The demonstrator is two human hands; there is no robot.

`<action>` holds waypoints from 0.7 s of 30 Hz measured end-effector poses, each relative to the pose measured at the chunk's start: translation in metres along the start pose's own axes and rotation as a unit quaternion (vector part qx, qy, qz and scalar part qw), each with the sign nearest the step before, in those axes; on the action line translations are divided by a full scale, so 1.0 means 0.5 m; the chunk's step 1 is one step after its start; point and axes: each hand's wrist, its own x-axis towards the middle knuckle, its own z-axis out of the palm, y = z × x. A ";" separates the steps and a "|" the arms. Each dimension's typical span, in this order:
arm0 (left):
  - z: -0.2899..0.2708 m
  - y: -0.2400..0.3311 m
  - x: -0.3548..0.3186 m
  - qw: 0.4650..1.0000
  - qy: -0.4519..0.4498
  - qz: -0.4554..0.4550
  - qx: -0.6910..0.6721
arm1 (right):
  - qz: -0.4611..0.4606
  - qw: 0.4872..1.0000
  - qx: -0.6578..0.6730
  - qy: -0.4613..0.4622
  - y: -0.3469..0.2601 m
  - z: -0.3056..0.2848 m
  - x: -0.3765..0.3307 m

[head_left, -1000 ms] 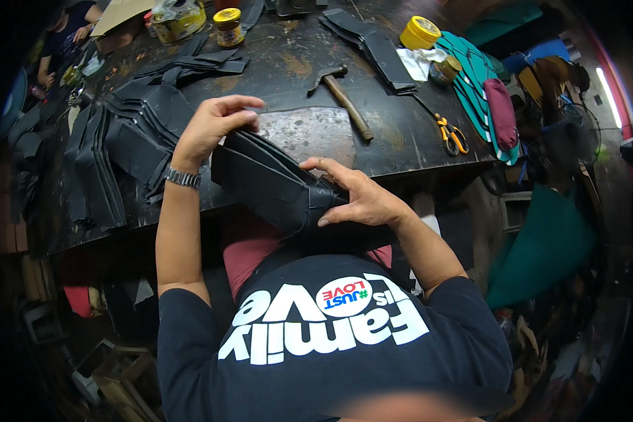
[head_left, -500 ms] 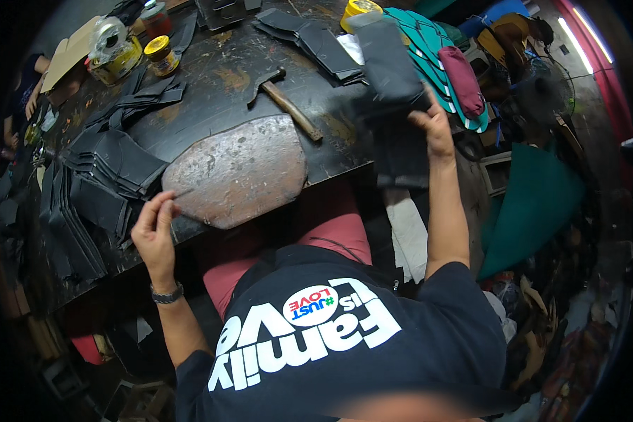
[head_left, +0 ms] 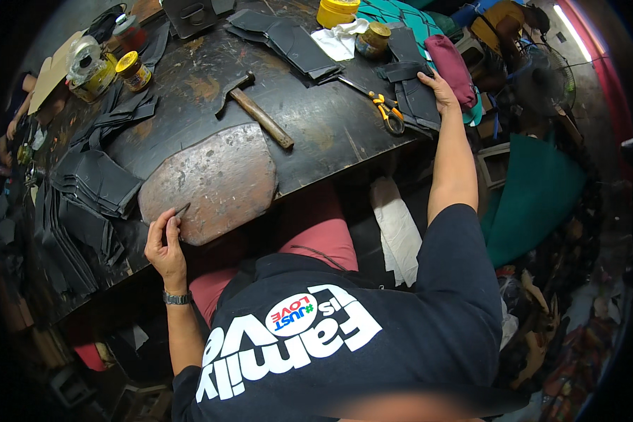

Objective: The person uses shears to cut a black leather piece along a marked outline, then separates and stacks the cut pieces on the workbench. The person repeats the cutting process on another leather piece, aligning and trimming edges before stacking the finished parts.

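My left hand point(head_left: 166, 246) pinches a short, thin, dark pointed stick point(head_left: 183, 209) over the near left edge of a flat stone slab point(head_left: 214, 179). Its exact kind is too small to tell. At the table's far right, my right hand point(head_left: 441, 93) is closed at the edge of a black leather-like piece point(head_left: 408, 72), which lies on other black pieces. Orange-handled scissors point(head_left: 387, 111) lie just left of that stack. Behind the slab rests a hammer point(head_left: 260, 116) with a wooden handle, apart from both hands.
Stacked black cut pieces point(head_left: 95, 179) cover the table's left side. More black pieces point(head_left: 281, 42) lie at the back, near a yellow tub point(head_left: 337, 13), a white cloth point(head_left: 340, 39) and a jar point(head_left: 373, 40). A maroon pouch point(head_left: 450, 70) sits beyond my right hand. Another person point(head_left: 503, 28) is at far right.
My right hand has moved away and set the black piece down on the table's right side, where scissors and a jar now show. My left hand still holds the stick, slightly nearer the slab.
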 end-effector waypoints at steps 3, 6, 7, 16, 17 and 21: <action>0.002 -0.002 -0.002 1.000 0.004 -0.003 0.005 | 0.033 0.999 -0.009 -0.008 -0.007 -0.011 0.006; 0.000 0.000 -0.003 1.000 0.000 -0.011 0.011 | 0.036 0.998 -0.050 -0.020 -0.029 -0.025 0.011; -0.001 0.000 -0.002 1.000 -0.001 -0.014 0.012 | 0.038 0.997 -0.070 -0.009 -0.035 -0.033 0.011; -0.019 0.023 -0.018 0.998 -0.026 -0.033 -0.039 | -0.014 0.949 -0.252 0.189 -0.002 -0.032 -0.024; -0.031 0.029 -0.024 0.995 -0.067 -0.050 -0.052 | -0.037 0.934 -0.283 0.215 -0.002 -0.020 -0.035; -0.118 0.045 -0.069 0.943 -0.276 -0.174 -0.070 | -0.307 0.735 -0.465 0.387 -0.009 0.075 -0.112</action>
